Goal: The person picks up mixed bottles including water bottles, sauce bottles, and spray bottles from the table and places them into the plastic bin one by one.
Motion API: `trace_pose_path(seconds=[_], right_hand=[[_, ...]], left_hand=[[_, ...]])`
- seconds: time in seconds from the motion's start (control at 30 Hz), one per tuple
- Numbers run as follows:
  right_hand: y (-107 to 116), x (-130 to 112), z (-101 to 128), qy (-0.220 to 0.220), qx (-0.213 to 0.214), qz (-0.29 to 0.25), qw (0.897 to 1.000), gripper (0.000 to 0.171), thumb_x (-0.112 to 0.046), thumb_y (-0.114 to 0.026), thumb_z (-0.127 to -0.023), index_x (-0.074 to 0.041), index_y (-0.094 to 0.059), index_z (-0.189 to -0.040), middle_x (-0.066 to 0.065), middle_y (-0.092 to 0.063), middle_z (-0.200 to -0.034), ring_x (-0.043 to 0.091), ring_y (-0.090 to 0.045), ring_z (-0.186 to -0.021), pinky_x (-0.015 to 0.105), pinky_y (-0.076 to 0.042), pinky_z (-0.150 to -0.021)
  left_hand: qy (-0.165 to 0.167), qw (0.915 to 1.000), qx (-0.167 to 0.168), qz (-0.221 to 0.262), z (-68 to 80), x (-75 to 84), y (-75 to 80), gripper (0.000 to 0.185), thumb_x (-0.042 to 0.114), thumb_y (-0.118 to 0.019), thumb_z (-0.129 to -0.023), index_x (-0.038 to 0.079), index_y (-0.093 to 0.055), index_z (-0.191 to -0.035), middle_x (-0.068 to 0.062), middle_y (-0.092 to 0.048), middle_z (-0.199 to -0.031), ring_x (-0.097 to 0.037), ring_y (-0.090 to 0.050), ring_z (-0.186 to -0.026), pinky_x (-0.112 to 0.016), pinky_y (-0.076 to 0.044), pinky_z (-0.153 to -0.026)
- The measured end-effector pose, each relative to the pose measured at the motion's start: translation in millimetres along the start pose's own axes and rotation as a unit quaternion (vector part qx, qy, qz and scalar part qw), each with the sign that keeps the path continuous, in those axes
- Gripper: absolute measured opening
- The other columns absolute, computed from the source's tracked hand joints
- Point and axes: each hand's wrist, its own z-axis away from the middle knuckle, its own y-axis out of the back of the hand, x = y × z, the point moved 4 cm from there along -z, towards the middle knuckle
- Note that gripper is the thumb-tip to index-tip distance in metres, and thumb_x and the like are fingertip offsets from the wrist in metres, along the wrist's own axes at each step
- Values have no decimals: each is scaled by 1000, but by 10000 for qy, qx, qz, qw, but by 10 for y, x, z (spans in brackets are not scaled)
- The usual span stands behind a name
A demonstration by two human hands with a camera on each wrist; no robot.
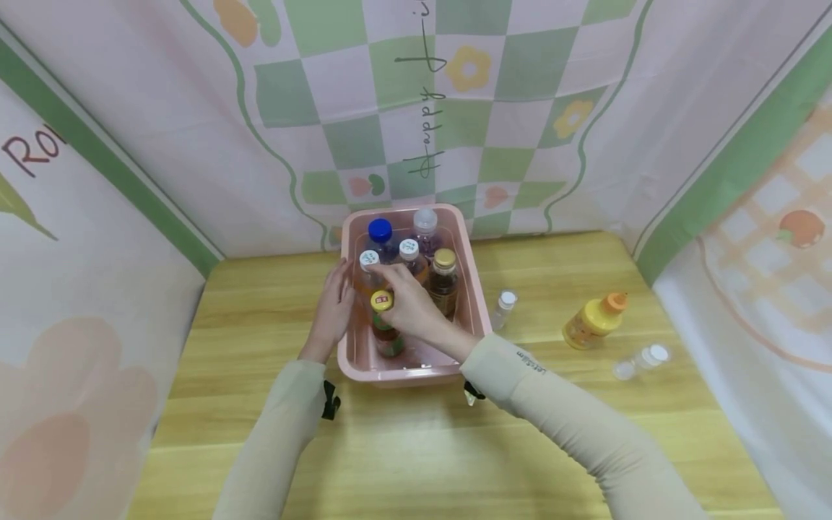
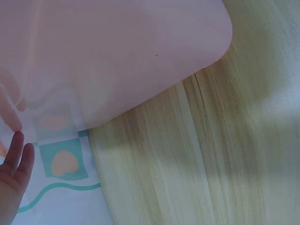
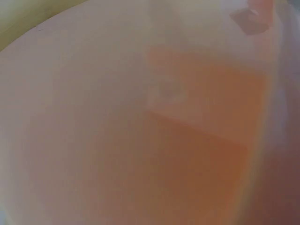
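Note:
My left hand lies along the left rim of a pink plastic tub, fingers straight. In the left wrist view its fingers are beside the tub's pale wall. My right hand reaches into the tub over the near bottles. Its index fingertip is right at a white-capped bottle, its thumb beside the neck of a yellow-capped bottle. I cannot tell which bottle it grips. An orange patch fills much of the right wrist view, blurred.
Blue-capped, clear-capped, white-capped and gold-capped bottles also stand in the tub. On the wooden table, right of it, are a small clear bottle, a yellow squeeze bottle and another clear bottle.

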Motion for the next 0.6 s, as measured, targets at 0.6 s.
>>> trace_pose_path(seconds=[0.6], right_hand=[[-131,8,-68,-225,109,40,9997,80,9,-70,-72,-12,-41,-143,17,-51,-129,28,-59,-108,37,-57,-90]], left_hand=[[78,9999,45,-138,-21,-8,-2,54,24,-34,-99,22,-23,-152,1,-16,-162,-25,-18,-149,-51,-21,-121]])
